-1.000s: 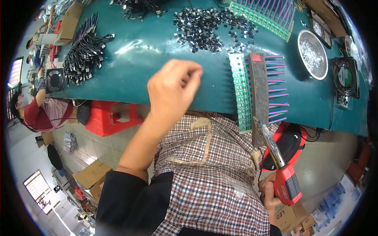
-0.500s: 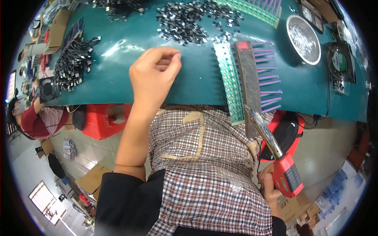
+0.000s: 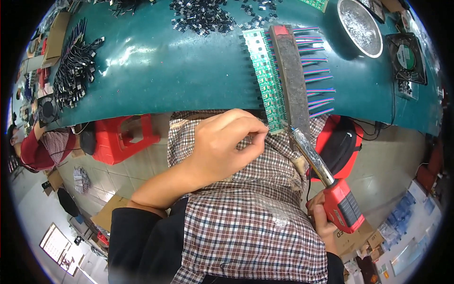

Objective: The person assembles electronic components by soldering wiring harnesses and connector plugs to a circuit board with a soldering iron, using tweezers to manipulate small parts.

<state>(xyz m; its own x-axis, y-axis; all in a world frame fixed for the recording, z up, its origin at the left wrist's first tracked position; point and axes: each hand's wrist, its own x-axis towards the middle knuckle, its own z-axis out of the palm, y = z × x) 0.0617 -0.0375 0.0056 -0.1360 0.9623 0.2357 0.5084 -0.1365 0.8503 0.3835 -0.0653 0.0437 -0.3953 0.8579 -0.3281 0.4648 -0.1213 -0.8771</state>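
Note:
My right hand [image 3: 322,218] grips a red soldering gun [image 3: 344,207] with a long metal barrel. Its tip meets the near end of a green circuit board panel [image 3: 269,87], or hovers close to it; I cannot tell which. Beside that same end is my left hand [image 3: 229,142], thumb and fingertips pinched together; whatever they hold is too small to make out. A long dark bar [image 3: 292,75] with a red patch at its far end lies along the panel. Several thin purple-pink wires [image 3: 318,72] stick out to the right of the bar.
Black small connectors [image 3: 201,16] are heaped at the back of the green table [image 3: 165,71]. A bundle of black-tipped cables [image 3: 75,71] lies at left. At right are a metal bowl [image 3: 379,45] and a fan [image 3: 406,59]. Another person [image 3: 40,146] sits far left.
My left hand has come down and right from above the table to the panel's near end. The soldering gun's tip has shifted slightly left. The table's contents sit higher in view.

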